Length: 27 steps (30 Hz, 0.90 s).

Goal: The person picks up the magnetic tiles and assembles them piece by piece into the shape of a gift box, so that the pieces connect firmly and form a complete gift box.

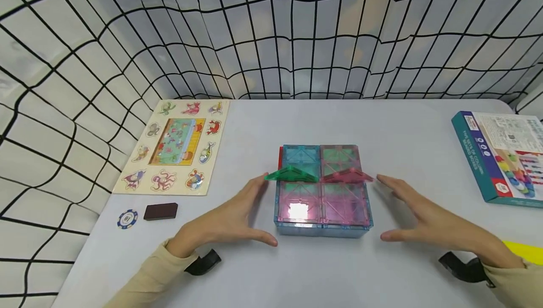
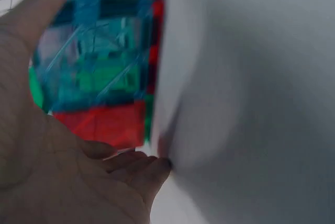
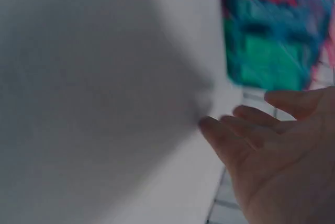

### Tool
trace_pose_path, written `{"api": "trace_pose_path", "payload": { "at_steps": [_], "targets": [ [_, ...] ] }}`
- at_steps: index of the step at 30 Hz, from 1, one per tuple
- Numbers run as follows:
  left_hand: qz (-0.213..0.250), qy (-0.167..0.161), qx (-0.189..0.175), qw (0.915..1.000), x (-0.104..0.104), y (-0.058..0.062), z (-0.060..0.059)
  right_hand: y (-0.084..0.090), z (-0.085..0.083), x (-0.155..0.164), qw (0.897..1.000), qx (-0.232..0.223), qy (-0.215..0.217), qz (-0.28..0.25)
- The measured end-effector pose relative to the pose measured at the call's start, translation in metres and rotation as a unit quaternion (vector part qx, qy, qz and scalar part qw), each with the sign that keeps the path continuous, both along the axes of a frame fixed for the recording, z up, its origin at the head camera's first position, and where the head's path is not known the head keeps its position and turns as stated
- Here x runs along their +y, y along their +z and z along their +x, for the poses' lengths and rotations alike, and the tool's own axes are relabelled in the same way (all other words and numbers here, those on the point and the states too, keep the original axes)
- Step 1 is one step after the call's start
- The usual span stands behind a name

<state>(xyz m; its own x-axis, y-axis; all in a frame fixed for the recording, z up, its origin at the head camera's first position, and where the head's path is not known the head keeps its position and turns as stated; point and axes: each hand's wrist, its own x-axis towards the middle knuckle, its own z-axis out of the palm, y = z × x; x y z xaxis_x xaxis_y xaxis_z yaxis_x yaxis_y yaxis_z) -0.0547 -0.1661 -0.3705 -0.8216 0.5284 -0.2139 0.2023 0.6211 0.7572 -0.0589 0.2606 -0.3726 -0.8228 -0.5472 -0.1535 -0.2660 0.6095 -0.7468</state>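
Both hands are hovering either side of the magnetic tile box (image 1: 323, 190), which is sitting mid-table (image 1: 382, 124). The left hand (image 1: 229, 216) is lying flat with fingers straight and relaxed, fingertips just beside the box's left edge; the right hand (image 1: 428, 221) is mirroring it on the other side, fingers extended, gripping nothing. On top, the green triangle (image 1: 290, 174) and the pink triangle (image 1: 348, 176) are standing upright along the middle seam. The flat box looks assembled and a roof looks barely started (my reading only). Whether any fingertip is actually touching the tiles is hard to tell, and both wrist views are blurring into colour. A red tile (image 1: 280, 157) is peeking out behind, mostly hidden.
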Motion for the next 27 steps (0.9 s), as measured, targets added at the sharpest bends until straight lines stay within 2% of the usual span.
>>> {"api": "trace_pose_path", "payload": {
  "at_steps": [3,6,10,14,18,23,27],
  "targets": [
    [-0.002,-0.022,0.028,0.9994,0.01,-0.009,-0.001,-0.01,0.008,-0.02,1.0,-0.007,0.008,-0.01],
    [0.004,-0.029,0.045,0.9986,0.017,-0.014,-0.002,-0.016,0.009,-0.04,0.999,-0.005,0.009,-0.038],
    [0.003,-0.032,0.052,0.9981,0.02,-0.015,-0.003,-0.019,0.006,-0.054,0.998,0.004,0.01,-0.068],
    [0.014,-0.036,0.061,0.9974,0.019,-0.014,-0.009,-0.017,-0.003,-0.059,0.997,0.025,0.025,-0.07],
    [0.032,-0.043,0.073,0.9959,0.017,-0.014,-0.025,-0.017,-0.019,-0.062,0.996,0.047,0.034,-0.071],
    [0.032,-0.035,0.075,0.996,0.015,-0.017,-0.051,-0.018,-0.044,-0.065,0.995,0.052,0.043,-0.074],
    [0.027,-0.024,0.084,0.9958,0.015,-0.018,-0.064,-0.02,-0.06,-0.068,0.995,0.051,0.045,-0.078]
  ]
}}
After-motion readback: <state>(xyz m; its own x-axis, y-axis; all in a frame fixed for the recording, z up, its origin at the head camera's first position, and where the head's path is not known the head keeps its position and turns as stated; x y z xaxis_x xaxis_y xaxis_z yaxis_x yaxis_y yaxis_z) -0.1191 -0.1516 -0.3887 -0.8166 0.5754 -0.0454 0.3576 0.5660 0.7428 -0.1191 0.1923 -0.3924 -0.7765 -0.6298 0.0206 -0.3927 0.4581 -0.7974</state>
